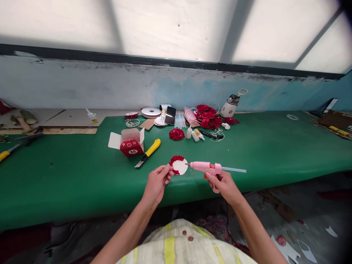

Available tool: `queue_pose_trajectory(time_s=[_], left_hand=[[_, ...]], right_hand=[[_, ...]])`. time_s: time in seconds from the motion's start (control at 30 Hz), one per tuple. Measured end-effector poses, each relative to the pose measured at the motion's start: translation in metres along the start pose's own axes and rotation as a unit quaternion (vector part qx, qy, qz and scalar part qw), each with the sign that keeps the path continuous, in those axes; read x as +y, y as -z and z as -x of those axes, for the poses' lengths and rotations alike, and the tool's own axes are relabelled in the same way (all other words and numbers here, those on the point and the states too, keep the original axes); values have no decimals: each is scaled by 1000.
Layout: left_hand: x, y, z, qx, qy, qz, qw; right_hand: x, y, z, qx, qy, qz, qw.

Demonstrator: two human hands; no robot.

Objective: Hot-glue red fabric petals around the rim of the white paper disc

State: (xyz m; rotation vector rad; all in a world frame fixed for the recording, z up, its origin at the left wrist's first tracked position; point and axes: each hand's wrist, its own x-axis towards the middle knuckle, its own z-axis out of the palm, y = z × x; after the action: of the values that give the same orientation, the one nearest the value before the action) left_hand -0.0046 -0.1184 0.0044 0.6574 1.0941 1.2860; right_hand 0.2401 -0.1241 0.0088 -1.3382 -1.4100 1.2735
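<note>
My left hand (157, 183) pinches the left edge of a round white disc (180, 167) between thumb and fingers. Dark red ruffled trim (173, 160) runs round the disc's upper and left rim, while the right side shows bare white. Wrapped round the handle of a pink glue gun (202, 167) is my right hand (224, 186), its index finger near the orange trigger. The gun's nozzle points left and sits at the disc's right edge; whether it touches cannot be told. A clear glue stick (233, 169) pokes out of the gun's back end.
On the green table (82, 176) lie a yellow utility knife (150, 151), an open red box (132, 146), a finished-looking red rosette (176, 134) and small glue bottles (195, 136). Farther back are a ribbon spool (151, 112), a phone (170, 115), piled red rosettes (207, 116) and a water bottle (229, 107).
</note>
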Motion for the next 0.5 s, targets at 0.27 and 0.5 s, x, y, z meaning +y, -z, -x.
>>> queue_pose_trajectory(time_s=[0.27, 0.5], left_hand=[[15, 80, 6, 228, -130, 3, 965], [8, 161, 54, 310, -108, -121, 937]], right_hand=[[13, 9, -3, 52, -4, 4, 999], [34, 26, -28, 137, -25, -37, 990]])
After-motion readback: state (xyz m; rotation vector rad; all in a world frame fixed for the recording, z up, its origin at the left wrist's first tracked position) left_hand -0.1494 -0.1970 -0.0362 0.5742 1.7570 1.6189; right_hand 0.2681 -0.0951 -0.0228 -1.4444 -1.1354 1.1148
